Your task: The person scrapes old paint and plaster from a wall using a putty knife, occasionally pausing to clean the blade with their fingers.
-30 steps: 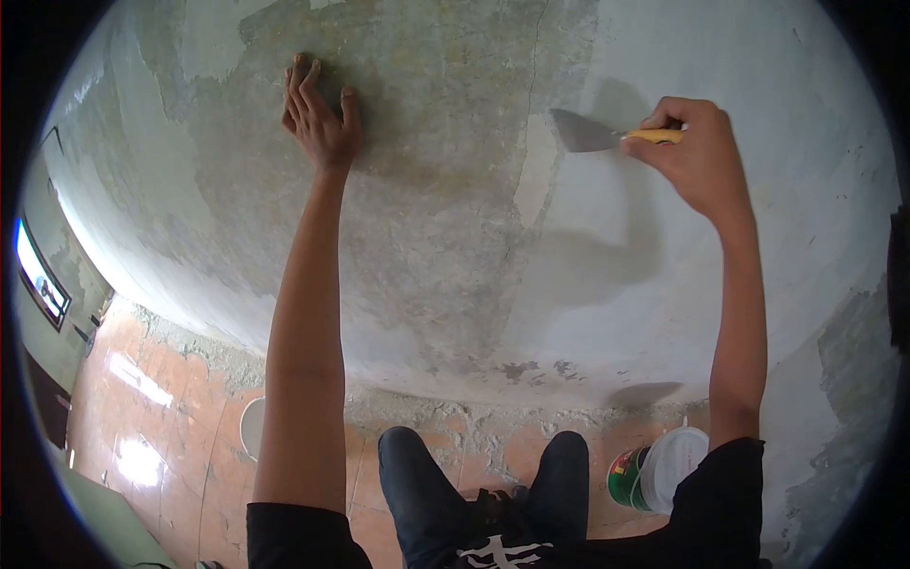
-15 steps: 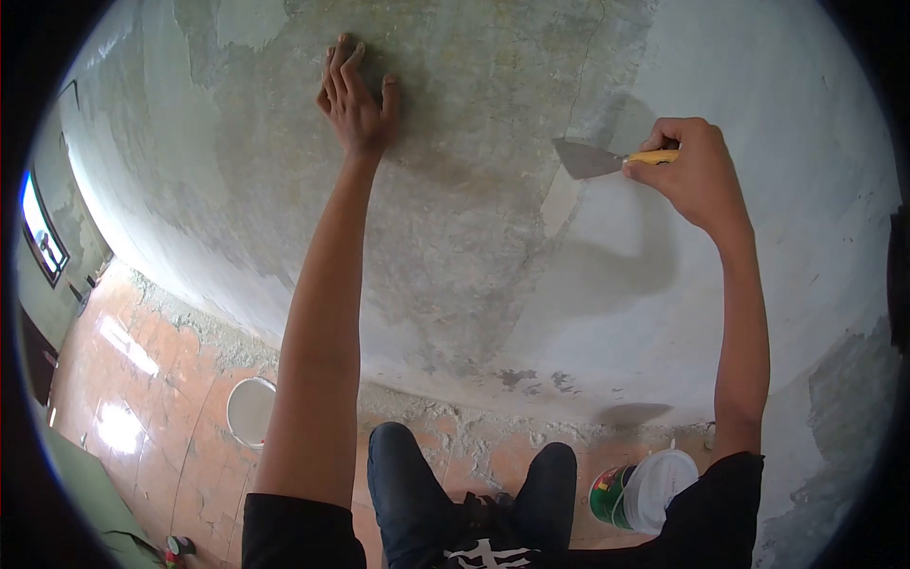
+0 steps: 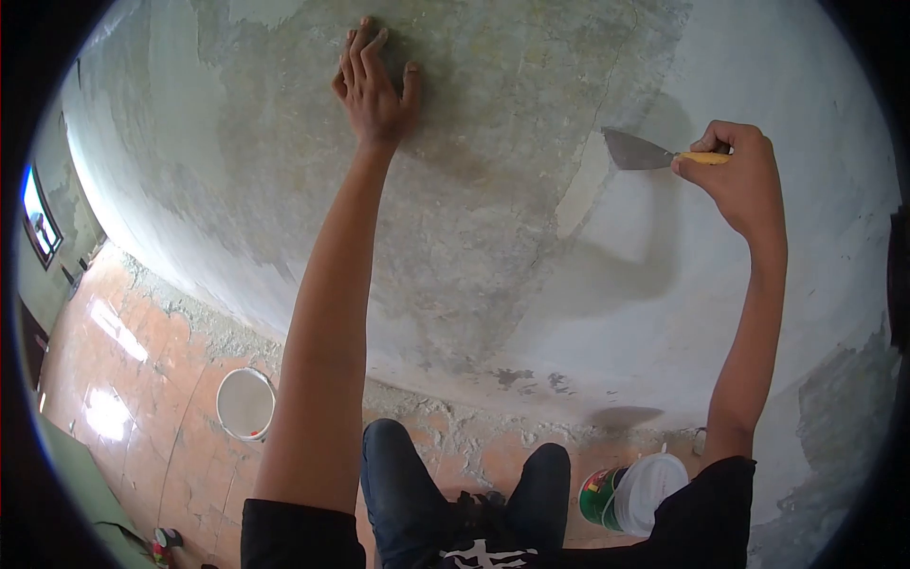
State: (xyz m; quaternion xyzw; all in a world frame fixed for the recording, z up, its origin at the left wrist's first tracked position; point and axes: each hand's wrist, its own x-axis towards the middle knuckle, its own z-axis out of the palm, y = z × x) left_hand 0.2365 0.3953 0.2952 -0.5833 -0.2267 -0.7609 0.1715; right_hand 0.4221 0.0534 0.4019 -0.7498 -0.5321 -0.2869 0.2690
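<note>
My left hand [image 3: 377, 95] rests on the grey, patchy wall [image 3: 455, 247] with its fingers spread and the thumb held apart. To the right, my right hand [image 3: 744, 175] is closed around the yellow handle of a putty knife [image 3: 640, 152]. The knife's triangular metal blade points left, its wide edge right at the wall. Just below the blade runs a pale strip of bare patch [image 3: 578, 201], along the border between the grey area and the whiter coat. A thin crack climbs the wall above the blade.
Below, a white bucket [image 3: 221, 406] stands on the orange tiled floor [image 3: 142, 398], left of my legs. At the right is a green and white paint pail [image 3: 597, 498] with a white lid. Crumbled debris [image 3: 455, 436] lines the wall's foot. A window [image 3: 40, 216] is at far left.
The putty knife in my right hand has shifted right and slightly up along the wall, and more of the pale strip shows. My left hand appears slightly higher and further right in view.
</note>
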